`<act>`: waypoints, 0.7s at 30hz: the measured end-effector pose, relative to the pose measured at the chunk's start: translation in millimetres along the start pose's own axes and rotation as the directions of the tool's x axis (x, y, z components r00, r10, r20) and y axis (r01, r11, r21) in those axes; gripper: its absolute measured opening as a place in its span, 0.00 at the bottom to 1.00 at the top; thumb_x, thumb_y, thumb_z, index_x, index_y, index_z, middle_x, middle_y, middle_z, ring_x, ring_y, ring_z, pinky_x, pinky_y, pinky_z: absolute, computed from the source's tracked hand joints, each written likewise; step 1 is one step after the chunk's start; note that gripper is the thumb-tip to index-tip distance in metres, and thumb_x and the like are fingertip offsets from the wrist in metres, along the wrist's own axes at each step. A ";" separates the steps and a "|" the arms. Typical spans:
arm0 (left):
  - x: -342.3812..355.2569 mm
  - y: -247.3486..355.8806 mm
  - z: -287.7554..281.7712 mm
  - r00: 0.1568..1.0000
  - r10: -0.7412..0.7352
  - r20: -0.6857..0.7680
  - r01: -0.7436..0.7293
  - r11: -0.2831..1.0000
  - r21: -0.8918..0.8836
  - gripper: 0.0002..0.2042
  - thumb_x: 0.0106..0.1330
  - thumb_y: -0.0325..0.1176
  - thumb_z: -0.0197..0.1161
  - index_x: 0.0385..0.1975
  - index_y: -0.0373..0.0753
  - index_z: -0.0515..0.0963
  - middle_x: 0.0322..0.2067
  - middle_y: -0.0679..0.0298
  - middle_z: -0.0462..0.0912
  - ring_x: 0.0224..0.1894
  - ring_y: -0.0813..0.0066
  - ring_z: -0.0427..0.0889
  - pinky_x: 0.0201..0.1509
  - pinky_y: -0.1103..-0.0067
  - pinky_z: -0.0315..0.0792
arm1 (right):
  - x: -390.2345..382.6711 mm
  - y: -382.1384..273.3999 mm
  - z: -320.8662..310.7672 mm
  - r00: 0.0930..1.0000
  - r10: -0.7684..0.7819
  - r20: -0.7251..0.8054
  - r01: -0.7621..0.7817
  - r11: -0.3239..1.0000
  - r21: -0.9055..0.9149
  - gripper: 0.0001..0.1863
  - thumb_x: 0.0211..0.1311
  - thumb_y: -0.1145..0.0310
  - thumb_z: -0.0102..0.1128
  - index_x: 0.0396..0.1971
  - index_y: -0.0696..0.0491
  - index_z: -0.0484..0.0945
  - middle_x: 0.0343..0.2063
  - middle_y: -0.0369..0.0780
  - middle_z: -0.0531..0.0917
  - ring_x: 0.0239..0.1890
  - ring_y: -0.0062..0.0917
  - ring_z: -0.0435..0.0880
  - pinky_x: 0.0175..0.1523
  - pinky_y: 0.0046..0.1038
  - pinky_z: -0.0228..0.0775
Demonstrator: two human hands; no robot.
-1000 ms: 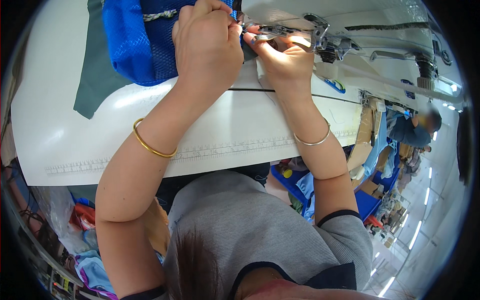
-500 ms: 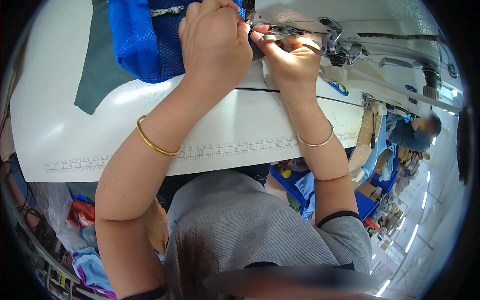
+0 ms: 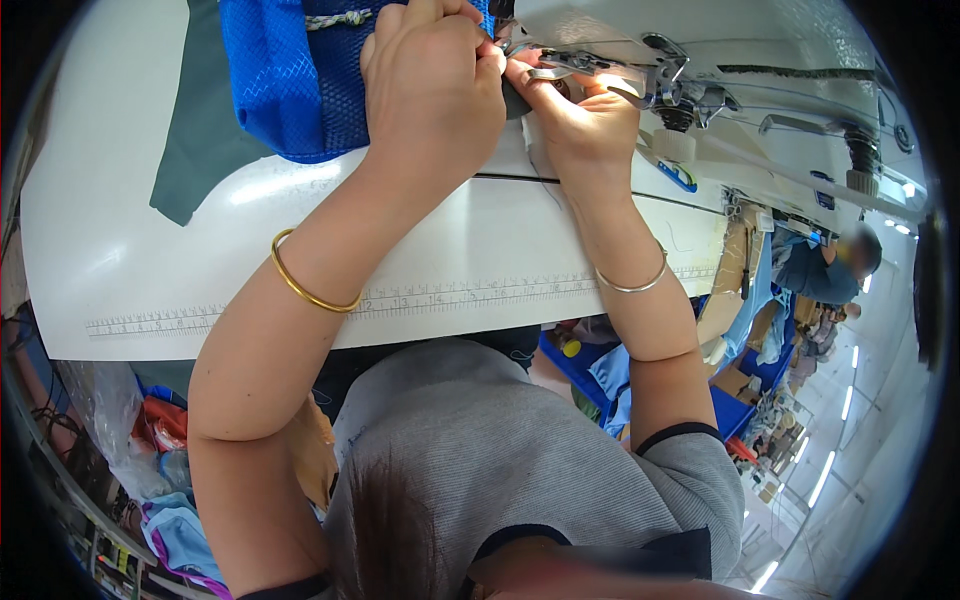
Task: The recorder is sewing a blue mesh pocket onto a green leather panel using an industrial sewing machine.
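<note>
In the head view, the left hand (image 3: pixel 435 85) has its fingers curled at the right edge of a blue mesh bag (image 3: pixel 275 95); whether it grips the bag, I cannot tell. The right hand (image 3: pixel 592 120) bends its fingers beside the metal parts of a sewing machine (image 3: pixel 765 45), its hold partly hidden, so also I cannot tell. The bag is on the white bench (image 3: pixel 460 235), beside dark green fabric (image 3: pixel 205 140).
</note>
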State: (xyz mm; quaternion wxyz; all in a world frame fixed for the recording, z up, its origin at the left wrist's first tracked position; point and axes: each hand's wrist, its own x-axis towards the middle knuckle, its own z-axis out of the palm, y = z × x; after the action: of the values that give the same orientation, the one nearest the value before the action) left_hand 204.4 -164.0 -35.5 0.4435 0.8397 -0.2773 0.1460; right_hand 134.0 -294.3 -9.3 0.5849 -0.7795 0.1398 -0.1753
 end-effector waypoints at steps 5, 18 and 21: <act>-0.4 1.7 2.4 1.000 -0.012 -0.003 0.012 1.000 0.024 0.05 0.62 0.29 0.69 0.31 0.35 0.84 0.36 0.60 0.80 0.41 0.57 0.76 0.46 0.66 0.70 | 0.6 4.6 -2.8 0.998 0.060 -0.037 -0.064 0.992 -0.112 0.04 0.61 0.76 0.72 0.33 0.61 0.88 0.30 0.29 0.87 0.32 0.09 0.78 0.39 0.15 0.71; -0.3 1.7 2.7 0.998 0.049 -0.032 -0.048 0.998 0.038 0.05 0.62 0.29 0.69 0.29 0.35 0.83 0.34 0.60 0.79 0.39 0.56 0.75 0.44 0.65 0.69 | -0.7 6.8 -4.5 0.998 -0.032 -0.045 0.029 0.997 -0.072 0.05 0.61 0.76 0.72 0.35 0.61 0.88 0.32 0.31 0.88 0.33 0.10 0.79 0.40 0.15 0.71; 1.5 3.8 2.9 0.999 0.030 -0.020 -0.030 0.999 0.030 0.05 0.62 0.30 0.68 0.30 0.35 0.84 0.35 0.60 0.79 0.40 0.56 0.75 0.45 0.65 0.70 | 1.8 12.7 -8.0 0.987 -0.156 0.032 0.159 0.974 -0.161 0.05 0.61 0.76 0.72 0.35 0.60 0.88 0.32 0.30 0.88 0.33 0.10 0.79 0.41 0.15 0.71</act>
State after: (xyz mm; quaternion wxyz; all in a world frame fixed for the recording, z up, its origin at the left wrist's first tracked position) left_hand 203.4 -168.6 -33.8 0.4317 0.8403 -0.2831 0.1653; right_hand 132.0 -305.5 -19.3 0.5046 -0.8351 0.0857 -0.2015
